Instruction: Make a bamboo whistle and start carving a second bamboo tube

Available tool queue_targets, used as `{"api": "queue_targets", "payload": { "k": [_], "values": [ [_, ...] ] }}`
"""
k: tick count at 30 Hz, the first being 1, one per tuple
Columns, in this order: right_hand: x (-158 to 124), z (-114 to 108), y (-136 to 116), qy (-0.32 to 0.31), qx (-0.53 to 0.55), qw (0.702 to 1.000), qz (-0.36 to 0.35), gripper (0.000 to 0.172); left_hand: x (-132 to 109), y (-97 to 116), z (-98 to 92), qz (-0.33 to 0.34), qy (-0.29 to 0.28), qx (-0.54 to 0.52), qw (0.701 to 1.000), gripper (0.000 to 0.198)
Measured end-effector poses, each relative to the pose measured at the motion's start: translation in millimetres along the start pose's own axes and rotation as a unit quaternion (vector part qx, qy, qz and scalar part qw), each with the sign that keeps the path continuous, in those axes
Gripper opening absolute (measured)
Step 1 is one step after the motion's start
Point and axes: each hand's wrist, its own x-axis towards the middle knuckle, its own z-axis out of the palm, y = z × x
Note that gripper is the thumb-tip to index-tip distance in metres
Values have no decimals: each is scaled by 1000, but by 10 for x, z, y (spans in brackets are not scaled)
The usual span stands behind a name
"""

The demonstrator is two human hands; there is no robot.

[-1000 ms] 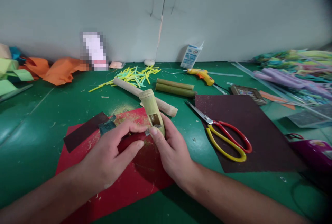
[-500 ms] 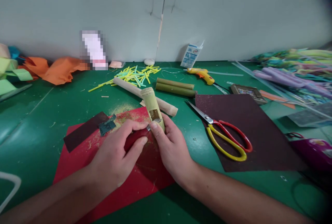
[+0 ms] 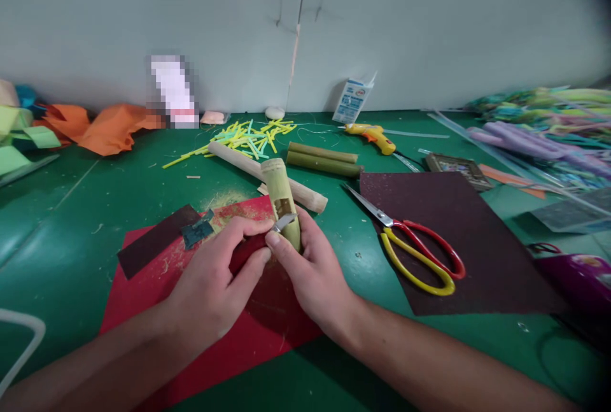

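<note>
1. Pale grey wall panels (image 3: 214, 17) stand behind a green tabletop (image 3: 86, 208), where a red sheet (image 3: 258, 329) lies under the hands.
2. Left hand (image 3: 207, 284): its fingers are clamped on the red handle of a knife (image 3: 248, 251), the forefinger along the upper side and the thumb along the lower; the remaining fingers are hidden.
3. Right hand (image 3: 322, 278): its fingers close around the lower part of a bamboo tube (image 3: 275, 179), curling behind and along its right side. The thumb lies in front, against the base of the knife's blade.
4. The tube's upper end rises free of the fingers, leaning slightly left. A squarish notch (image 3: 282, 208) faces the camera above the right thumb.
5. The blade extends from between the two hands across the tube, just beneath the notch; whether its edge bites in cannot be told.
6. Shavings (image 3: 233, 205) are scattered left of the tube, near a dark strip (image 3: 157, 240) on the sheet.
7. A pale rod (image 3: 238, 158) lies behind the tube. Right of the hands, scissors (image 3: 384, 220) rest open partly on a dark brown sheet (image 3: 463, 234).
</note>
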Motion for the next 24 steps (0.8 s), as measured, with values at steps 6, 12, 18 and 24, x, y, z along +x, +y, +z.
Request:
{"api": "queue_targets", "payload": {
  "k": [6,12,18,24],
  "values": [
    [1,7,14,-1,7,1000,16,31,-1,21,1,-16,1,-8,1000,22],
    [19,-12,30,18,-37,998,38,28,-12,10,19,-29,0,-1,1000,23],
    [43,-5,16,26,-50,997,56,30,9,0,58,-7,12,14,1000,22],
    [47,-3,-12,40,-68,995,62,28,26,-11,87,7,23,24,999,23]
  ]
}}
